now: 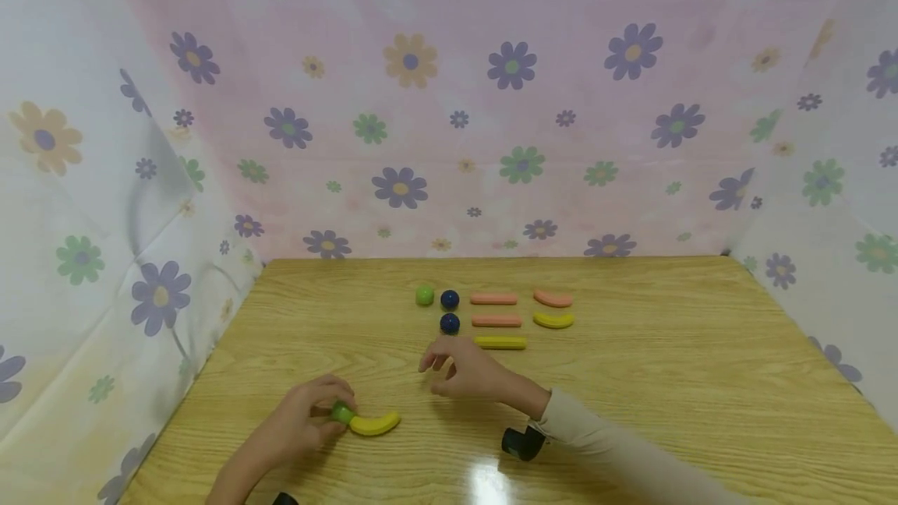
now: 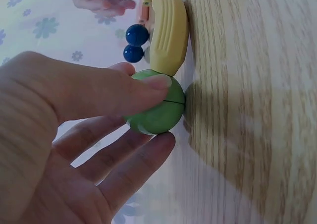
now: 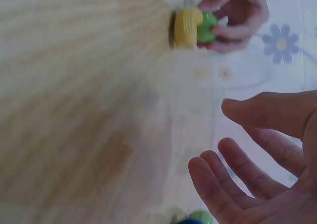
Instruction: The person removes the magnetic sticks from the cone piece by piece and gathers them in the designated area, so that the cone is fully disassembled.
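My left hand [image 1: 309, 419] is at the front left of the wooden table, its thumb and fingers pinching a green ball [image 2: 157, 110]. A dark seam line runs across the ball in the left wrist view. Right against the ball lies a yellow curved piece shaped like a banana [image 1: 375, 424], ridged along one side. My right hand [image 1: 466, 369] hovers over the middle of the table, fingers loosely bent and holding nothing. Just behind it are a yellow stick [image 1: 501, 343] and a dark blue ball [image 1: 450, 323].
Farther back sit another green ball [image 1: 424, 295], a second blue ball [image 1: 450, 299], two salmon-coloured sticks [image 1: 494, 298], a salmon-coloured curved piece [image 1: 553, 299] and a yellow curved piece [image 1: 554, 321]. Flowered cloth [image 1: 463, 100] hangs along the table's back and sides.
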Demonstrator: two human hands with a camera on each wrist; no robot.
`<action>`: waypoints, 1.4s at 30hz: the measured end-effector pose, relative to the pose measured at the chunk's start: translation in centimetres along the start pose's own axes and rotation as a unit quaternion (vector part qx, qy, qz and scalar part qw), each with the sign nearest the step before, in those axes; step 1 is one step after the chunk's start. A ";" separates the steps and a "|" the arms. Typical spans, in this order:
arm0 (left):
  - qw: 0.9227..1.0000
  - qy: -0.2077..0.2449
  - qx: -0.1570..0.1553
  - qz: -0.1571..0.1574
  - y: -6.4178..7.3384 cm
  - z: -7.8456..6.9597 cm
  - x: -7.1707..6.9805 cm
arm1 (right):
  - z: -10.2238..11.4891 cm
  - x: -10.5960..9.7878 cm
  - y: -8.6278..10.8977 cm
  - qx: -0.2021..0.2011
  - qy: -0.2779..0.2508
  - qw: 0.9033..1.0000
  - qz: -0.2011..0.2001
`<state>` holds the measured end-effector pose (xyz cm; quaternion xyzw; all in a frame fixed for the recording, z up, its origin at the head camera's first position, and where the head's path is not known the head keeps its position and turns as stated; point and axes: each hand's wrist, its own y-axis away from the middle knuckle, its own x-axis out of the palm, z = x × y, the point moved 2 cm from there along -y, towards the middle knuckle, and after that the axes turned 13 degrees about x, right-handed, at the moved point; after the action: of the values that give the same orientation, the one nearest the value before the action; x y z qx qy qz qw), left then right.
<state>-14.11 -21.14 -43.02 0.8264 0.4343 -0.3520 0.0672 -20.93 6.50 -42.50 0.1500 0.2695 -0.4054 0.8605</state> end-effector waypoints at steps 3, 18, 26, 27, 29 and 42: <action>1.000 0.002 0.007 -0.008 0.0 0.1 0.2 | 0.3 1.2 0.3 0.010 -0.003 1.000 0.030; 0.996 -0.013 0.055 -0.062 -0.1 0.1 1.6 | 1.3 4.9 0.1 -0.015 0.027 0.999 0.037; 0.996 0.044 0.036 -0.070 -0.3 0.1 2.4 | 0.9 5.2 0.0 -0.032 0.014 0.999 0.031; 0.996 0.050 0.032 -0.066 -0.3 0.1 2.4 | 0.8 5.2 0.0 -0.030 0.010 0.999 0.033; 0.996 0.060 0.024 -0.060 -0.4 0.0 2.4 | 0.8 5.1 0.1 -0.027 0.001 0.999 0.038; 0.994 0.083 0.037 -0.055 -1.2 -1.2 2.6 | 1.1 3.4 1.1 -0.044 -0.037 0.996 0.062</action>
<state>-13.43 -18.19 -43.52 0.8296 0.4696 -0.3013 -0.0186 -17.93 4.52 -43.59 0.1132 0.2455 -0.3445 0.8990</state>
